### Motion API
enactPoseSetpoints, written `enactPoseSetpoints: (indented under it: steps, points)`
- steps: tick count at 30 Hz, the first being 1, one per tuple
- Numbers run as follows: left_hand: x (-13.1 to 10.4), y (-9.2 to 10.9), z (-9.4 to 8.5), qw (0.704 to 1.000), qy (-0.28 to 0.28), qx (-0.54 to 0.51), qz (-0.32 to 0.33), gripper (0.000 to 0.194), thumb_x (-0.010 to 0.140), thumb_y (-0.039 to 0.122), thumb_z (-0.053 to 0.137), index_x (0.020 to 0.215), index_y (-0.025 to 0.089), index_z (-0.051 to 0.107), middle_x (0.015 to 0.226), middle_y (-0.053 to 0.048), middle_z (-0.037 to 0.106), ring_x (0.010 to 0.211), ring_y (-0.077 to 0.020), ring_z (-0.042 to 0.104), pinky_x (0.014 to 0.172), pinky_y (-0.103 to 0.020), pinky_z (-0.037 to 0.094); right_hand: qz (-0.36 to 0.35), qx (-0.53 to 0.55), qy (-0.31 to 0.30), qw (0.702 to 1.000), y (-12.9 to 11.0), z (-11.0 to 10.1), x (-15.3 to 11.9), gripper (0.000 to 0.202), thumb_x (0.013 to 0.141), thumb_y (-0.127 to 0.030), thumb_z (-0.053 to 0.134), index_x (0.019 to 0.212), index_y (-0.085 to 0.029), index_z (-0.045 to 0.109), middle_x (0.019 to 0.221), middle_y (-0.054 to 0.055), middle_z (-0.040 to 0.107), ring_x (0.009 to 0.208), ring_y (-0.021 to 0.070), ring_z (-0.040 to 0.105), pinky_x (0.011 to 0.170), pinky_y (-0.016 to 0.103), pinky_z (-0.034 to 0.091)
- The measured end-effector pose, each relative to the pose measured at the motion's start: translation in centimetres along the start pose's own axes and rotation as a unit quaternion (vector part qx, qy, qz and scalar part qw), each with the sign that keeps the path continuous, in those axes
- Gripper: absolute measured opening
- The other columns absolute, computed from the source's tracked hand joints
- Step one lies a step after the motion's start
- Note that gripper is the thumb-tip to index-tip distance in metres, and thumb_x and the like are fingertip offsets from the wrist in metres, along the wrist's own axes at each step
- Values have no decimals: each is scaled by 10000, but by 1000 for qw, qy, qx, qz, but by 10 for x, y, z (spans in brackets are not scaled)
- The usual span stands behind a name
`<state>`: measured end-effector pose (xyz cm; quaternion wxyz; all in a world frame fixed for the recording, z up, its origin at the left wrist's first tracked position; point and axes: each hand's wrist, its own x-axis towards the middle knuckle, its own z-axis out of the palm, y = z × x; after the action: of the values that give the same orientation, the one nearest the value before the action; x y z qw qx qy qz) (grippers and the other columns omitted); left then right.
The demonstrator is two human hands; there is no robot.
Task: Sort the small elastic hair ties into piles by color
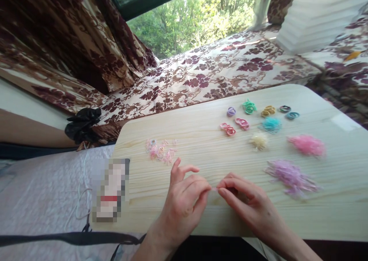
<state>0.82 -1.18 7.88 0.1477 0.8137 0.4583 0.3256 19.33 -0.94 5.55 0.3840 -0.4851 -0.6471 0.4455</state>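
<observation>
My left hand (186,203) and my right hand (248,201) meet low over the middle of the table, each with thumb and forefinger pinched. Between their fingertips runs a tiny pale elastic band (214,189), mostly hidden by the fingers. The outer fingers of the left hand are raised. Beyond that hand lies a loose mix of small pinkish elastic bands (162,151). To the right of my right hand is a heap of lilac elastic bands (293,178), with a pink heap (307,145) farther back.
The wooden-topped table (184,128) holds cream (258,141) and turquoise (271,124) band heaps. Behind are several hair ties in small groups, green ones (249,107) among them. A blurred-out rectangular object (110,190) lies at the left edge. Beyond stands a floral-covered window ledge (198,79).
</observation>
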Motion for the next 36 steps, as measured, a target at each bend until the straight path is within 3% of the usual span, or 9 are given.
enactPoseSetpoints:
  steps: [7, 10, 14, 20, 31, 36]
  points:
    - [7, 8, 13, 1000, 10, 21, 8, 194, 879, 43, 565, 919, 228, 607, 822, 27, 717, 1038, -192, 600, 1129, -517, 278, 18, -35, 93, 995, 0, -31, -24, 271, 917, -386, 541, 744, -228, 678, 692, 12, 661, 650, 149, 623, 573, 241, 493]
    - [8, 10, 22, 999, -3, 24, 25, 204, 886, 42, 551, 945, 232, 593, 831, 33, 710, 1040, -185, 593, 1142, -506, 244, 33, -90, 161, 982, 7, -59, -36, 236, 890, -408, 580, 765, -240, 691, 761, 12, 699, 685, 156, 648, 603, 241, 524]
    - [12, 14, 33, 999, -15, 17, 35, 210, 888, 46, 531, 956, 238, 584, 846, 27, 705, 1059, -193, 586, 1149, -510, 218, 57, -173, 273, 945, 23, -107, -45, 209, 835, -441, 616, 776, -259, 699, 764, -1, 707, 627, 150, 636, 599, 247, 538]
    - [20, 15, 41, 999, -31, 23, 38, 210, 888, 64, 528, 977, 247, 582, 877, 19, 704, 1068, -206, 586, 1151, -522, 204, 88, -225, 359, 901, 33, -157, -32, 219, 786, -455, 600, 746, -258, 686, 702, 1, 690, 566, 153, 591, 554, 278, 508]
    - [31, 2, 46, 997, -19, 64, 46, 202, 874, 84, 543, 979, 248, 599, 872, 16, 713, 1050, -209, 600, 1150, -485, 213, 88, -282, 307, 905, 58, -180, -6, 310, 835, -477, 554, 804, -213, 714, 780, 38, 712, 651, 172, 636, 584, 301, 495]
    - [36, -10, 44, 993, -27, 84, 74, 209, 858, 90, 581, 994, 248, 603, 872, 27, 714, 1042, -197, 602, 1155, -436, 192, 35, -314, 309, 897, 60, -178, -9, 298, 876, -470, 553, 933, -226, 714, 879, 43, 652, 694, 151, 618, 593, 280, 500]
